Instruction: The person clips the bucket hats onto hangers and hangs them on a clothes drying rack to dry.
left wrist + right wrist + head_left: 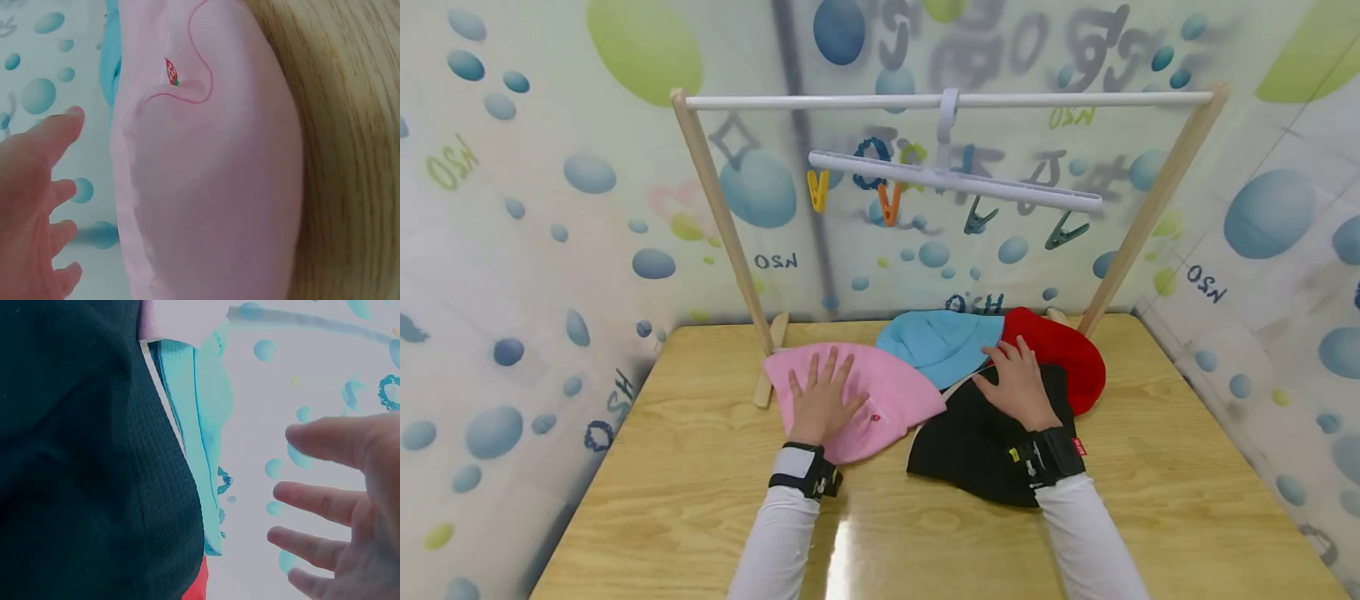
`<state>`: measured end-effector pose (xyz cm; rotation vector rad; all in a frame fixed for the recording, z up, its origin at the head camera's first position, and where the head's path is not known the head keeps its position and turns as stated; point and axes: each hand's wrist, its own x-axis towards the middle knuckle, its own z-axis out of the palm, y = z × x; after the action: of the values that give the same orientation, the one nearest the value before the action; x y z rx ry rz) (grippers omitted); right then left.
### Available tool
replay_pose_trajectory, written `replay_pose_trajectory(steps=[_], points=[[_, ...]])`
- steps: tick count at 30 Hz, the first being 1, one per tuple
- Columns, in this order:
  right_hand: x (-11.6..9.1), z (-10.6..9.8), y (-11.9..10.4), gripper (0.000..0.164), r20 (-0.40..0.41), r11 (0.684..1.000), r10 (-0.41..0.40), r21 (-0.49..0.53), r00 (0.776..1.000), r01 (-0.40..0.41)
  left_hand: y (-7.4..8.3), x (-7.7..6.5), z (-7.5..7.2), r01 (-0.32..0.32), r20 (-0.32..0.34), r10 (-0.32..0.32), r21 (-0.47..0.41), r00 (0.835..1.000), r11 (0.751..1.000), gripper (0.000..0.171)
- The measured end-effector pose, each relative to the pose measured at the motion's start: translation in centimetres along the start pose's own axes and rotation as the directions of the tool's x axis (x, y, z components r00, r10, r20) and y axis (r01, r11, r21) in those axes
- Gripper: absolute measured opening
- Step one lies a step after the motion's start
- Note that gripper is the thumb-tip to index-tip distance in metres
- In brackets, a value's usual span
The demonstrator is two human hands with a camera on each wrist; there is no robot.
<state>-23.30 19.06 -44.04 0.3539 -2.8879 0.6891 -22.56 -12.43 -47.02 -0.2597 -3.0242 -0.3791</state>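
Flat on the table lie a pink cloth hat, a light blue hat, a black hat and a red hat, partly overlapping. The pink one carries a small red mark. My left hand is over the pink hat with its fingers spread; the left wrist view shows a gap between hand and cloth. Over the black hat is my right hand, fingers spread and apart from it in the right wrist view. Neither hand holds anything.
A wooden frame with a white rod stands at the table's back. From the rod hangs a white hanger, tilted, bearing a yellow clip, an orange clip and two dark green clips. Patterned walls border the wooden table.
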Motion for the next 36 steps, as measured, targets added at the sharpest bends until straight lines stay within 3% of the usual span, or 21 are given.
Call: replay_pose_trajectory(steps=[5, 14, 18, 22, 26, 29, 33, 36], points=[[-0.2, -0.1, -0.4, 0.034, -0.054, 1.0, -0.014, 0.013, 0.998, 0.015, 0.0, -0.5, -0.5, -0.023, 0.027, 0.024, -0.049, 0.999, 0.999, 0.061], [-0.6, -0.1, -0.6, 0.028, -0.095, 0.998, -0.047, 0.023, 0.994, 0.05, -1.2, -2.0, -2.0, -0.08, 0.042, 0.09, -0.2, 0.995, 0.977, 0.028], [-0.6, -0.3, -0.6, 0.027, -0.099, 0.998, -0.055, 0.015, 0.994, 0.056, -2.0, -2.9, -2.7, -0.145, 0.055, 0.157, -0.18, 0.986, 0.973, 0.018], [-0.5, -0.5, -0.5, 0.025, -0.105, 0.998, -0.054, 0.011, 0.993, 0.055, -2.5, -3.7, -3.2, -0.202, 0.169, 0.222, -0.128, 0.96, 0.971, 0.01], [-0.4, -0.5, -0.8, 0.026, -0.102, 0.998, -0.057, 0.012, 0.993, 0.058, -3.0, -4.6, -3.3, -0.228, 0.278, 0.252, -0.118, 0.927, 0.967, 0.024], [-0.3, -0.4, -1.0, 0.026, -0.099, 0.998, -0.058, 0.016, 0.993, 0.059, -3.4, -4.8, -3.3, -0.229, 0.308, 0.26, -0.133, 0.915, 0.964, 0.043], [-0.2, -0.2, -1.4, 0.024, -0.098, 0.998, -0.065, 0.02, 0.993, 0.067, -4.2, -4.9, -2.8, -0.251, 0.304, 0.277, -0.12, 0.912, 0.96, 0.058], [-0.2, 0.1, -1.6, 0.022, -0.102, 0.997, -0.072, 0.02, 0.992, 0.074, -4.8, -5.1, -2.3, -0.276, 0.264, 0.29, -0.091, 0.92, 0.957, 0.057]])
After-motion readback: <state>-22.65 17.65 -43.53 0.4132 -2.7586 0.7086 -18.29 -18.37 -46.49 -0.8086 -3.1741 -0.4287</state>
